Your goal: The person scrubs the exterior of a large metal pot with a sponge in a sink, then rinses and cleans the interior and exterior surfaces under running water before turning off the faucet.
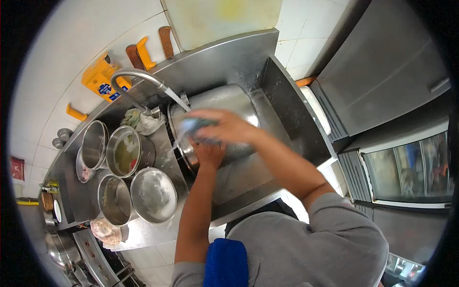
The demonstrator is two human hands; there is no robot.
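A large steel pot (229, 103) lies on its side in the steel sink (272, 115), its mouth turned left. Below the running faucet (136, 72), my right hand (222, 126) is closed on a blurred grey-green scrubber (193, 125) near the pot's rim. My left hand (209, 152) is at the lower part of the rim, just under my right hand; its fingertips are partly hidden. Water falls from the spout toward the pot and the scrubber.
Left of the sink stand several steel pots, one with greenish liquid (125, 153), and a bowl with whitish contents (154, 195). Cloths (143, 122) lie behind them. A yellow box (103, 79) and knife handles (166, 42) line the wall. A fridge (406, 167) stands right.
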